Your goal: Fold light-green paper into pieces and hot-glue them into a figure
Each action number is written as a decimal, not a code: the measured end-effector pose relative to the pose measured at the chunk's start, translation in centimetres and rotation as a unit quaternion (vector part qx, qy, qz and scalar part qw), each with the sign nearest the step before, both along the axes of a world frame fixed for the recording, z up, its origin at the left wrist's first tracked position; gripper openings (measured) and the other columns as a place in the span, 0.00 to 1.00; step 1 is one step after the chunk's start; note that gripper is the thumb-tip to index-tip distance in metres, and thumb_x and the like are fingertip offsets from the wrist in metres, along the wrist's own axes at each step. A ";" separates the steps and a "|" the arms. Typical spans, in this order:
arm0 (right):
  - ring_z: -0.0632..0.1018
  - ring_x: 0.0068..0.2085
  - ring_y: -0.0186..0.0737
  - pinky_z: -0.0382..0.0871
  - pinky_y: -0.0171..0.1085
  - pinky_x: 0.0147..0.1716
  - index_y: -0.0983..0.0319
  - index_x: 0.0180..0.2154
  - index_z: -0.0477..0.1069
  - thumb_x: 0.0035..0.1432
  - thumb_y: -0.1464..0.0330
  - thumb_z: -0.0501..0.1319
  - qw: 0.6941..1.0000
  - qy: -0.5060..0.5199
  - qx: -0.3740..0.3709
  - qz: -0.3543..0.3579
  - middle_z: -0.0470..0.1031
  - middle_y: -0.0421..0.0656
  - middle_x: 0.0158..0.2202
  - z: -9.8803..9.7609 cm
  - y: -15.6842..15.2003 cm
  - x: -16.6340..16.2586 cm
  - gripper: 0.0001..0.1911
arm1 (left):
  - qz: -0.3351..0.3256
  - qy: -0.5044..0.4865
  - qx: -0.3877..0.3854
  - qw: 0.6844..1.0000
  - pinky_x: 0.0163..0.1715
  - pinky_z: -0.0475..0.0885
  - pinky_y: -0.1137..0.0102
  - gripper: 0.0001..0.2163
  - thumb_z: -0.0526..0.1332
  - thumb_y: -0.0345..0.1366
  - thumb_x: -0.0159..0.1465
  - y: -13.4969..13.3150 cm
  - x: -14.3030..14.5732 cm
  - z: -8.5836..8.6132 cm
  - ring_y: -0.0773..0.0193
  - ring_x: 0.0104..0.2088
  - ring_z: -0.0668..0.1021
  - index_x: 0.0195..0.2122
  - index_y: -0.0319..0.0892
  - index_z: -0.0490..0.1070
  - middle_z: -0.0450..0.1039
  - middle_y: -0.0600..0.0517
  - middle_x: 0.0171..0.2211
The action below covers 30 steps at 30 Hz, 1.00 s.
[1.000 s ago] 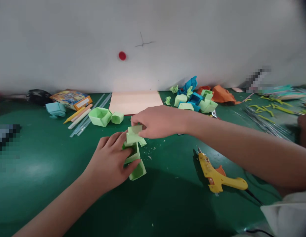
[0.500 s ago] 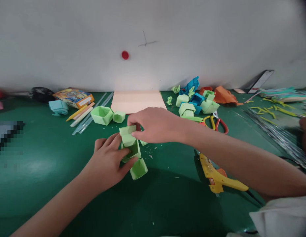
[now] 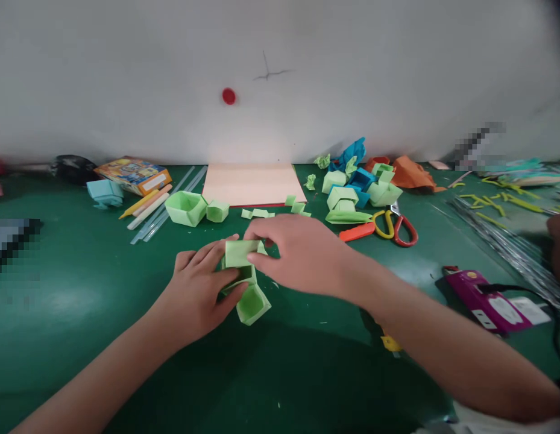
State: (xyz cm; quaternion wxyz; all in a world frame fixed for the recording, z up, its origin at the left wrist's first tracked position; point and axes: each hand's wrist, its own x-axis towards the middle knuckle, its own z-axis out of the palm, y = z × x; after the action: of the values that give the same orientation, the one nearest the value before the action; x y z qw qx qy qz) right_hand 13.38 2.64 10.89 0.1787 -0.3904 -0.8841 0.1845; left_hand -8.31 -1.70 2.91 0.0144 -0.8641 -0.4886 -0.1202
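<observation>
My left hand [image 3: 196, 295] is closed around a light green folded-paper piece made of small open boxes [image 3: 252, 304], one below the other. Its thumb and fingers press on the sides of the upper box, which they partly hide. At the top of this piece, my right hand [image 3: 302, 253] pinches a light green paper flap [image 3: 239, 253] between thumb and fingers. Whether the flap is joined to the box below, I cannot tell. Small green paper scraps [image 3: 261, 213] lie just beyond my right hand.
Two green paper boxes [image 3: 187, 208] stand behind my left hand, beside crayons and clear sticks. Red-and-yellow scissors [image 3: 406, 232], a red-handled tool [image 3: 357, 232] and a paper pile [image 3: 345, 193] lie back right. My right forearm mostly covers the yellow glue gun [image 3: 390, 343]; a purple box [image 3: 487, 301] lies beyond.
My right hand has moved slightly down and towards me, and the flap has tipped right. My right forearm has dropped over the glue gun, uncovering the purple box, red-handled tool and scraps.
</observation>
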 end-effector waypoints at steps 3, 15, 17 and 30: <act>0.77 0.37 0.41 0.61 0.36 0.30 0.58 0.41 0.75 0.63 0.69 0.62 0.995 0.059 0.043 -0.064 0.80 0.41 0.37 -1.7 -2.7 0.7 0.05 | -0.024 -0.016 -0.001 1.000 0.49 0.66 0.50 0.14 0.53 0.41 0.72 0.0 -0.1 -0.2 0.41 0.62 0.71 0.45 0.49 0.79 0.65 0.43 0.66; 0.79 0.42 0.42 0.75 0.39 0.37 0.60 0.44 0.74 0.65 0.70 0.62 0.972 0.213 0.070 -0.068 0.82 0.44 0.43 -4.2 -4.4 3.8 0.06 | -0.023 -0.093 0.141 0.985 0.41 0.71 0.59 0.10 0.64 0.42 0.68 -1.1 1.9 -0.6 0.50 0.47 0.80 0.36 0.43 0.65 0.77 0.41 0.48; 0.80 0.43 0.42 0.76 0.38 0.36 0.59 0.44 0.74 0.65 0.71 0.62 0.967 0.239 0.073 -0.052 0.82 0.45 0.44 -4.5 -4.5 4.1 0.06 | -0.023 -0.116 0.178 0.977 0.40 0.72 0.59 0.12 0.66 0.42 0.66 -1.5 2.3 -0.7 0.50 0.46 0.81 0.37 0.44 0.63 0.77 0.41 0.47; 0.82 0.45 0.42 0.77 0.41 0.45 0.62 0.41 0.74 0.62 0.76 0.65 0.932 0.338 0.129 0.039 0.82 0.50 0.41 -4.8 -5.4 4.6 0.06 | -0.035 -0.215 0.233 0.948 0.43 0.79 0.62 0.17 0.72 0.41 0.60 -2.1 3.4 -1.6 0.56 0.47 0.77 0.39 0.45 0.63 0.70 0.44 0.48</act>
State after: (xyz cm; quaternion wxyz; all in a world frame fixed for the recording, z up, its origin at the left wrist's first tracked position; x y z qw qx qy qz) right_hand 18.00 -2.77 6.12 0.5083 -0.2441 -0.8022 0.1966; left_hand -4.90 -3.79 1.31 0.1058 -0.8066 -0.4080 -0.4145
